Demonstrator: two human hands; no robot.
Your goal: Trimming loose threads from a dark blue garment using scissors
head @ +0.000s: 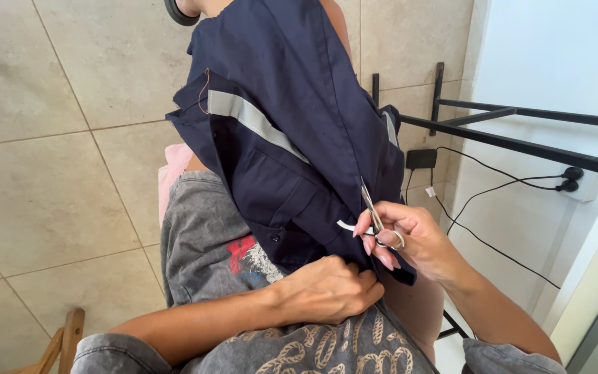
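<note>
The right hand (399,239) is curled around a small pair of silver scissors (374,215). Its fingers go through the handles, and the thin blades point up, touching the dark blue garment (292,131). A little white tag (351,226) sticks out just beside the fingertips. The wrist bends in from the right side.

The left hand (330,289) sits just below and to the left of it. It is closed tight, pinching the bottom edge of the blue cloth. The arm comes across the lap from the left.

The blue cloth hangs over the person's knees and runs away from the hands, up to the top of the view. A grey shiny stripe (254,121) crosses it. I cannot see the scissor tips well, because folds of cloth hide them. The lower scissor handle is hidden by fingers too.

Under the hands is a grey shirt (209,242) with a picture on it. To the right stand a black metal rack (513,131) and black cables (493,187) on a white wall. On the left is a tan tile floor (50,173), with a bit of wooden chair (64,343) at the bottom.
</note>
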